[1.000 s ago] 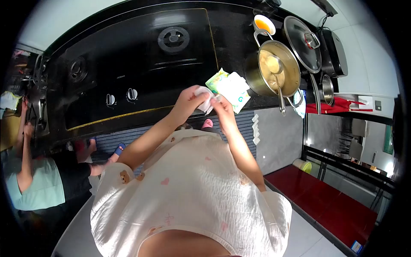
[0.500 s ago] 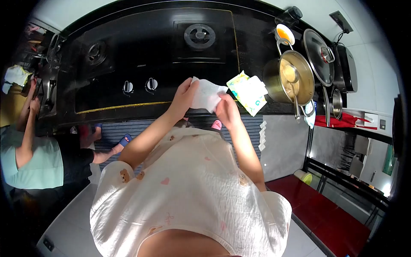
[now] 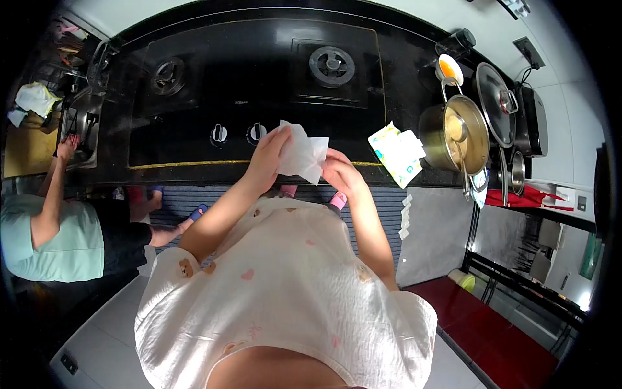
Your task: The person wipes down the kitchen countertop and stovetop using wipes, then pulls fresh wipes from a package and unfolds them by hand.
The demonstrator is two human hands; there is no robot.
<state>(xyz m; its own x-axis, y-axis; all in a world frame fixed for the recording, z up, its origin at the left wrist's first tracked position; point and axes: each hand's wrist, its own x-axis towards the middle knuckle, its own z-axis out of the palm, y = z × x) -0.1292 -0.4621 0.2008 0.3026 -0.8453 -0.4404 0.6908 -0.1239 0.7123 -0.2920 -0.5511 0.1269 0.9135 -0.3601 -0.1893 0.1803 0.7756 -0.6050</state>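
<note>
A white paper tissue [image 3: 302, 154] is stretched between my two hands, above the front edge of the cooktop. My left hand [image 3: 267, 161] grips its left side, with the fingers curled behind the sheet. Closed on the tissue's right edge is my right hand [image 3: 342, 174], thumb and fingers pinched together. The tissue looks creased and uneven along its edges. To the right of my hands, a yellow and white tissue pack [image 3: 395, 155] lies on the counter with a sheet sticking out of its top.
Behind my hands is a black gas cooktop [image 3: 259, 71] with two burners and knobs. A pot [image 3: 435, 139] holding a ladle stands right, near a bowl of orange liquid [image 3: 449, 69] and a pan lid [image 3: 495, 107]. Another person [image 3: 61, 240] works at the sink [image 3: 92, 133] on the left.
The view has swung left, so the cooktop and pot sit farther right. My hands have moved left relative to the knobs, and the tissue has changed shape. The other person's hands have moved toward the sink.
</note>
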